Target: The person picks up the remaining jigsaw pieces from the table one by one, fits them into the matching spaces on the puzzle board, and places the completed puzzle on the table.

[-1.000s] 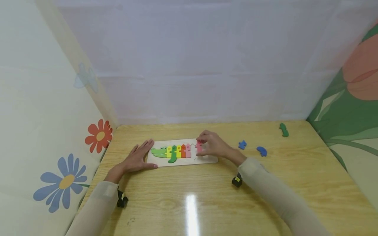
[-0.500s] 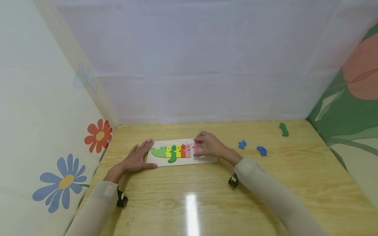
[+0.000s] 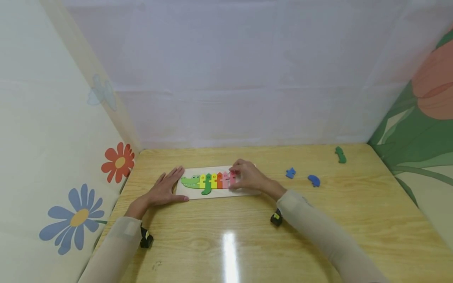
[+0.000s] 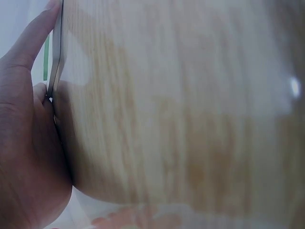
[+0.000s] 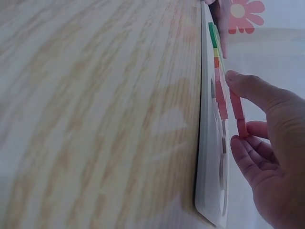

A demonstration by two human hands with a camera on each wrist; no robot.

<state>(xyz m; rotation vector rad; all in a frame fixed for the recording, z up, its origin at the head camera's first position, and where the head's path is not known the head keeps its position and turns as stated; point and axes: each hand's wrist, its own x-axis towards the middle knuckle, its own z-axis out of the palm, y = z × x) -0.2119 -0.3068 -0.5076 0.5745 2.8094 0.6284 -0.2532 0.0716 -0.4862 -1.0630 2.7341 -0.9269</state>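
Note:
A white puzzle board (image 3: 223, 193) lies on the wooden table. In it sits a crocodile of coloured pieces, with a green head (image 3: 190, 182), then yellow, green, orange and pink segments. My left hand (image 3: 163, 190) rests spread at the board's left end, the thumb along the near corner; the left wrist view shows the thumb (image 4: 33, 40) at the board's edge. With thumb and fingertips, my right hand (image 3: 250, 177) pinches a pinkish-red puzzle piece (image 5: 236, 106). The right wrist view has it just above the board, beside the pink segment (image 5: 220, 93). In the head view the fingers partly cover it.
To the right of the board lie a blue puzzle piece (image 3: 290, 173) and a curved blue piece (image 3: 313, 181). Farther back is a green piece (image 3: 340, 155). A white wall covering (image 3: 247, 78) stands behind the table, with flower-patterned panels at both sides.
My right hand has moved a little left with the pinkish-red piece, closer to the row of fitted segments. The left hand stays in place.

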